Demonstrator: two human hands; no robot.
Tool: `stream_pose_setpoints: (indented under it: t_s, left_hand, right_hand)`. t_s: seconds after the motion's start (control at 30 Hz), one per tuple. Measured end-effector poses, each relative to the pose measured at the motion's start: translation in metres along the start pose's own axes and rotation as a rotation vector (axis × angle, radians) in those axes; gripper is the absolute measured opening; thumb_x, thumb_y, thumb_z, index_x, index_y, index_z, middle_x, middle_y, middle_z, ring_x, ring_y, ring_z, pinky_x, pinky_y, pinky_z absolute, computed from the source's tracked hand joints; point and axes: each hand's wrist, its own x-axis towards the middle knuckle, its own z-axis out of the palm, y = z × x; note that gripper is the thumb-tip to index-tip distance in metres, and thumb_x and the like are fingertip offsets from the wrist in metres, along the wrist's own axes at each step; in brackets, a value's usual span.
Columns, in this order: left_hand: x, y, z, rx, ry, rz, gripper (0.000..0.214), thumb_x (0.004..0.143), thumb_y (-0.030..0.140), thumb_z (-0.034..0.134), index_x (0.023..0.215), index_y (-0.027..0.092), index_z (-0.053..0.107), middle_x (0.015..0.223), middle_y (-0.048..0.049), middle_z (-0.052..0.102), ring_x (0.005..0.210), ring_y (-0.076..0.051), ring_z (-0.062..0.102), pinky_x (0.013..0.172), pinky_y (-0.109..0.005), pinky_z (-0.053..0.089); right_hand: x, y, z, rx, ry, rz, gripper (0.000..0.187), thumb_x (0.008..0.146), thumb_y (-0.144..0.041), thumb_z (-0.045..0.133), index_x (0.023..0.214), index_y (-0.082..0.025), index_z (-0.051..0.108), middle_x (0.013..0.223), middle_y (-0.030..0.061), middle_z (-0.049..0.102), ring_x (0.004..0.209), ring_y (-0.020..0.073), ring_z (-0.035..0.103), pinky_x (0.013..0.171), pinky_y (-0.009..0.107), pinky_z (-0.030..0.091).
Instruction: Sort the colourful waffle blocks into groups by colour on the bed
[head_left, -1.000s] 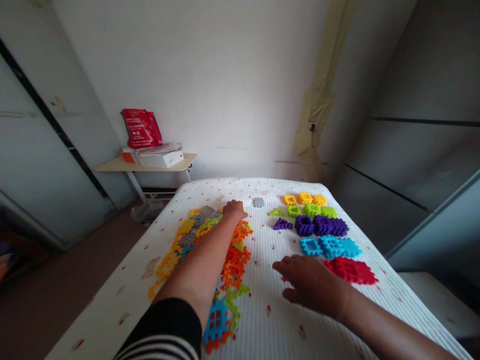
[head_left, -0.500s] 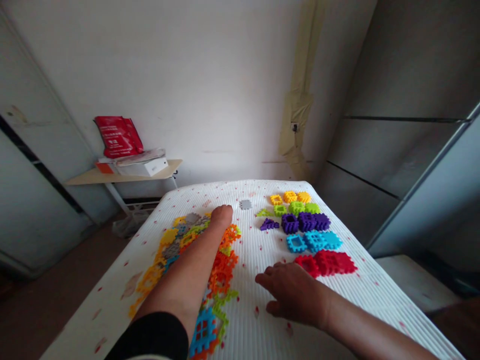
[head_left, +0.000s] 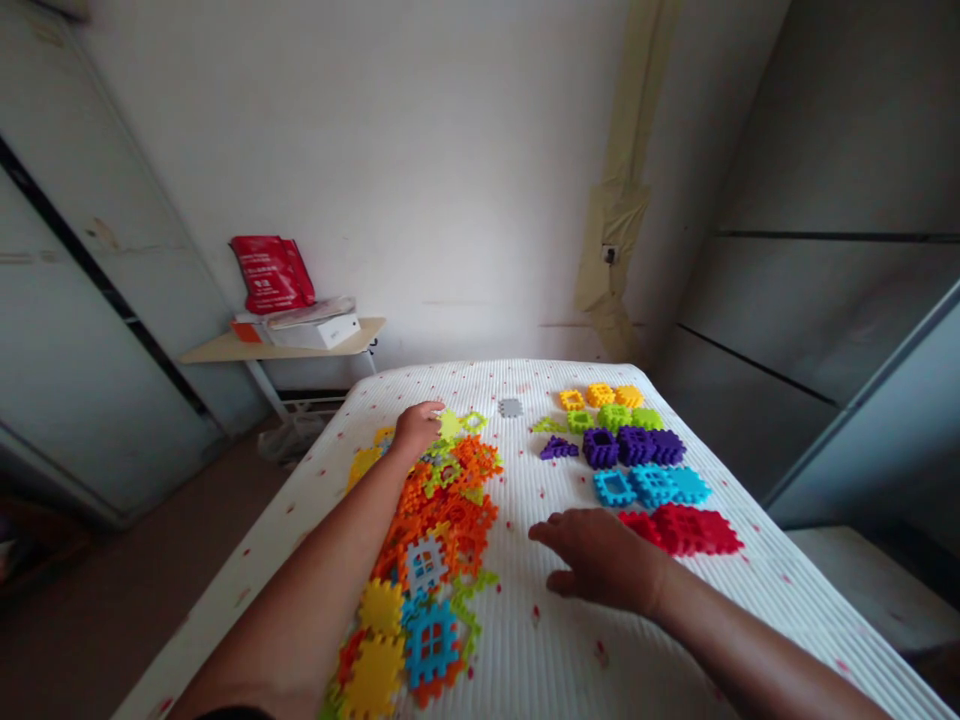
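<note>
My left hand (head_left: 417,432) reaches to the far end of a mixed pile of plastic interlocking building pieces (head_left: 442,500), fingers curled. A yellow-green piece (head_left: 450,425) is right at its fingertips; whether they grip it is hidden. My right hand (head_left: 600,560) hovers or rests low over the table with fingers stretched and thumb apart, holding nothing. It partly covers the left end of a row of red pieces (head_left: 694,530). Beyond lie rows of light blue pieces (head_left: 651,486), purple pieces (head_left: 634,446), green pieces (head_left: 615,418) and yellow pieces (head_left: 600,395).
A lone grey square piece (head_left: 511,408) lies near the far edge of the white-covered table (head_left: 525,640). At the back left, a small side table (head_left: 217,348) bears a white box (head_left: 319,330) and a red bag (head_left: 271,275). Grey cabinet doors (head_left: 817,300) rise on the right.
My left hand has shifted left across the pile's far end, uncovering yellow-green pieces. My right hand stays nearly in place beside the red row. The view has turned slightly left.
</note>
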Motion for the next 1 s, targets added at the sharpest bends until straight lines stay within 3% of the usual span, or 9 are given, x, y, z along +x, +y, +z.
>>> stream_pose_setpoints:
  t_s: [0.17, 0.4, 0.57, 0.7, 0.8, 0.87, 1.0]
  left_hand:
    - [-0.045, 0.007, -0.008, -0.391, -0.015, -0.09, 0.041, 0.063, 0.014, 0.063, 0.104, 0.015, 0.065, 0.074, -0.0017, 0.064, 0.061, -0.012, 0.063, 0.064, -0.026, 0.054]
    - [-0.103, 0.016, 0.01, -0.786, -0.053, -0.192, 0.052, 0.058, 0.015, 0.069, 0.109, 0.013, 0.062, 0.071, -0.0037, 0.067, 0.062, -0.014, 0.064, 0.064, -0.026, 0.053]
    - [-0.118, 0.024, 0.02, -0.916, -0.081, -0.192, 0.061, 0.051, 0.015, 0.073, 0.111, 0.012, 0.061, 0.071, -0.0011, 0.067, 0.063, -0.011, 0.062, 0.063, -0.022, 0.05]
    - [-0.125, 0.03, 0.026, -0.89, -0.11, -0.178, 0.066, 0.051, 0.019, 0.074, 0.115, 0.014, 0.059, 0.072, 0.0, 0.067, 0.07, -0.012, 0.064, 0.067, -0.022, 0.05]
    - [-0.131, 0.036, 0.023, -0.81, -0.149, -0.148, 0.073, 0.054, 0.025, 0.074, 0.123, 0.017, 0.053, 0.082, -0.0028, 0.07, 0.082, -0.016, 0.066, 0.074, -0.025, 0.05]
    - [-0.133, 0.038, 0.013, -0.754, -0.142, -0.114, 0.075, 0.055, 0.031, 0.075, 0.125, 0.019, 0.052, 0.091, -0.0062, 0.072, 0.093, -0.02, 0.065, 0.079, -0.028, 0.051]
    - [-0.132, 0.027, -0.023, -0.689, -0.012, -0.109, 0.066, 0.05, 0.039, 0.076, 0.112, 0.022, 0.06, 0.093, -0.0058, 0.073, 0.1, -0.024, 0.063, 0.081, -0.032, 0.051]
  right_hand:
    - [0.029, 0.006, -0.007, 0.06, 0.208, 0.083, 0.034, 0.081, -0.031, 0.058, 0.113, -0.019, 0.059, 0.108, 0.0101, 0.064, 0.096, 0.0242, 0.061, 0.08, 0.034, 0.046]
    - [0.074, -0.022, -0.02, 0.098, 0.462, 0.218, 0.045, 0.079, -0.038, 0.062, 0.116, -0.016, 0.049, 0.111, 0.0111, 0.059, 0.098, 0.0221, 0.058, 0.078, 0.031, 0.048]
    - [0.09, -0.035, -0.024, 0.001, 0.483, 0.287, 0.029, 0.082, -0.032, 0.057, 0.105, -0.015, 0.05, 0.101, 0.0099, 0.059, 0.089, 0.0216, 0.058, 0.069, 0.031, 0.05]
    - [0.086, -0.033, -0.026, -0.011, 0.468, 0.23, 0.027, 0.084, -0.03, 0.052, 0.105, -0.014, 0.05, 0.102, 0.0117, 0.059, 0.091, 0.0223, 0.057, 0.071, 0.031, 0.049]
    - [0.075, -0.009, -0.034, 0.02, 0.464, 0.171, 0.037, 0.078, -0.031, 0.057, 0.112, -0.017, 0.05, 0.107, 0.0096, 0.06, 0.094, 0.0219, 0.058, 0.075, 0.03, 0.048]
    - [0.064, 0.027, -0.046, 0.023, 0.446, 0.221, 0.048, 0.075, -0.031, 0.06, 0.12, -0.02, 0.048, 0.114, 0.0082, 0.059, 0.096, 0.0213, 0.058, 0.078, 0.03, 0.047]
    - [0.035, 0.128, -0.075, -0.113, 0.326, 0.601, 0.055, 0.077, -0.033, 0.059, 0.13, -0.022, 0.046, 0.123, 0.0081, 0.056, 0.106, 0.0224, 0.056, 0.086, 0.03, 0.044]
